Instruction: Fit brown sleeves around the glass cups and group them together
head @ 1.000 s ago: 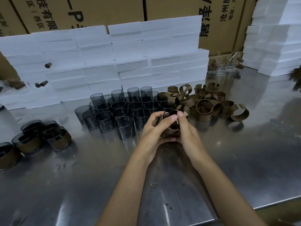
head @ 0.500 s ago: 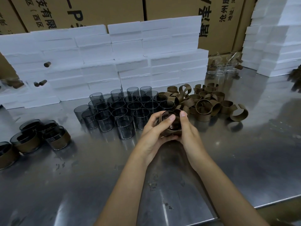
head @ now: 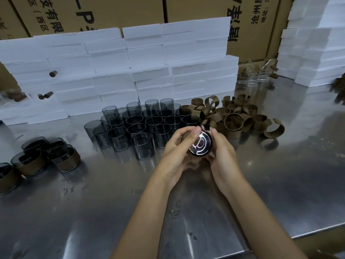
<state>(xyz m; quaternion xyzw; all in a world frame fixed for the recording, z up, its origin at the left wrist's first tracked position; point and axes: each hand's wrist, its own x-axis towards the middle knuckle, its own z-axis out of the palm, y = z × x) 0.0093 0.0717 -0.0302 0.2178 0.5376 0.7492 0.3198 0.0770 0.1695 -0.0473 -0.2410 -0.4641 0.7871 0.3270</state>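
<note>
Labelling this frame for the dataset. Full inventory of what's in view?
held glass cup: one, dark, tilted, between both hands
bare glass cups: about two dozen, smoky grey, clustered mid-table
brown sleeves: loose pile, right of the bare cups
sleeved cups: about five, grouped at left edge
clear glasses: several, far right, blurred
foam blocks: white, stacked behind the cups and at far right
cardboard boxes: brown, printed, behind the foam
table: one, steel
left hand: grips the held cup
right hand: grips the held cup
</note>
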